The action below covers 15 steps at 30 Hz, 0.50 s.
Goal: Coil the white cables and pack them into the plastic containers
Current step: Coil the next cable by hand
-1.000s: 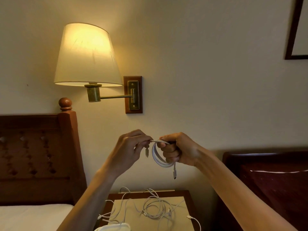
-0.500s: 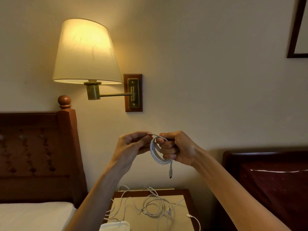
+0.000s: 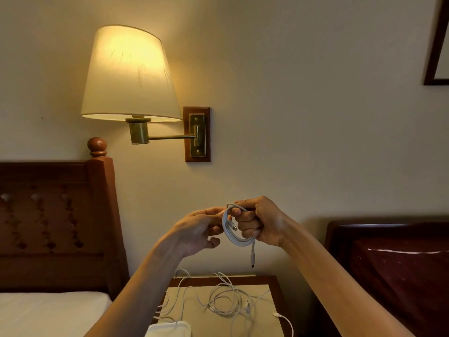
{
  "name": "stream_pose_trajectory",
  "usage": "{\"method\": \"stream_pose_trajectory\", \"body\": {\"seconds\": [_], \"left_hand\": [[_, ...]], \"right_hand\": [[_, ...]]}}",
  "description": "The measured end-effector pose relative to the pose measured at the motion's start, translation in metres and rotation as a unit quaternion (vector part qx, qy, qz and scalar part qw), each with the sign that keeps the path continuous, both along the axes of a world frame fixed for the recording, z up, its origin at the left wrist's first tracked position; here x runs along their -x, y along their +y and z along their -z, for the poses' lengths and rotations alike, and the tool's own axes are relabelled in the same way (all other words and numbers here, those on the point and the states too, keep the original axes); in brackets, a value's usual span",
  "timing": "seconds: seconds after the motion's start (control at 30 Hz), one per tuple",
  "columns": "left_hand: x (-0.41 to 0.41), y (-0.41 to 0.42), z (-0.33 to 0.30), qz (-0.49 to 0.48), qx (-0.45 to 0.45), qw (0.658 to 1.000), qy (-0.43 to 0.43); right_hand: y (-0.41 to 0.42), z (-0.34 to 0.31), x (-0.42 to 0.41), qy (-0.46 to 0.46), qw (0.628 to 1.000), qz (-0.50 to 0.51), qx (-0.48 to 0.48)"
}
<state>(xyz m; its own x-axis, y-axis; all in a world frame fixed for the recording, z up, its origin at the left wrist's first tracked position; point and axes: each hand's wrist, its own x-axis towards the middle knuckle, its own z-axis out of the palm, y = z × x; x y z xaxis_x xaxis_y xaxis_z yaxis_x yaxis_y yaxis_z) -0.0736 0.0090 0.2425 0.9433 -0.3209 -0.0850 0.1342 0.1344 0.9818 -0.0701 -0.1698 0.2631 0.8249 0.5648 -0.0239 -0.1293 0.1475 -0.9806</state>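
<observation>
We face a cream wall (image 3: 303,105) with a wooden headboard (image 3: 53,224) low on our left, its corner post topped by a round knob. A dark red bed end (image 3: 393,268) fills the lower right. Above the headboard a lit wall lamp (image 3: 131,76) reaches out on a brass arm from a wooden plate, and the corner of a dark picture frame (image 3: 435,45) shows at the top right.

Below our arms stands a bedside table (image 3: 274,285) with a pale top, and on it lies a loose tangle of white cables (image 3: 226,300). At the bottom edge, on the table's near side, we see part of a white container (image 3: 167,329); it is cut off, so we cannot say much about it.

We hold both hands up in front of the wall, above the table. Our right hand (image 3: 260,222) has its fingers curled round the coiled white cable (image 3: 233,237), gripping the loops at their top, with one plug end dangling below. Our left hand (image 3: 196,232) is just beside it, thumb and fingertips pinching the coil's upper left side.
</observation>
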Motion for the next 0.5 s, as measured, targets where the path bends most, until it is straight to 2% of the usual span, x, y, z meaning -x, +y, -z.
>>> {"method": "stream_pose_trajectory", "body": {"seconds": [0.13,0.33,0.4,0.5], "left_hand": [[0.0,-0.003,0.004,0.0,0.008,1.0,0.003],[0.014,-0.013,-0.005,-0.04,0.028,0.998,-0.05],[0.026,-0.018,-0.008,-0.059,-0.025,0.989,-0.132],[0.031,-0.027,-0.005,-0.123,-0.142,0.933,-0.306]], "right_hand": [[0.003,0.0,0.002,-0.039,0.998,0.034,0.036],[0.005,-0.01,-0.003,-0.096,0.988,0.098,0.067],[0.004,-0.012,-0.004,-0.109,0.986,0.104,0.067],[0.005,-0.014,-0.004,-0.137,0.982,0.106,0.073]]}}
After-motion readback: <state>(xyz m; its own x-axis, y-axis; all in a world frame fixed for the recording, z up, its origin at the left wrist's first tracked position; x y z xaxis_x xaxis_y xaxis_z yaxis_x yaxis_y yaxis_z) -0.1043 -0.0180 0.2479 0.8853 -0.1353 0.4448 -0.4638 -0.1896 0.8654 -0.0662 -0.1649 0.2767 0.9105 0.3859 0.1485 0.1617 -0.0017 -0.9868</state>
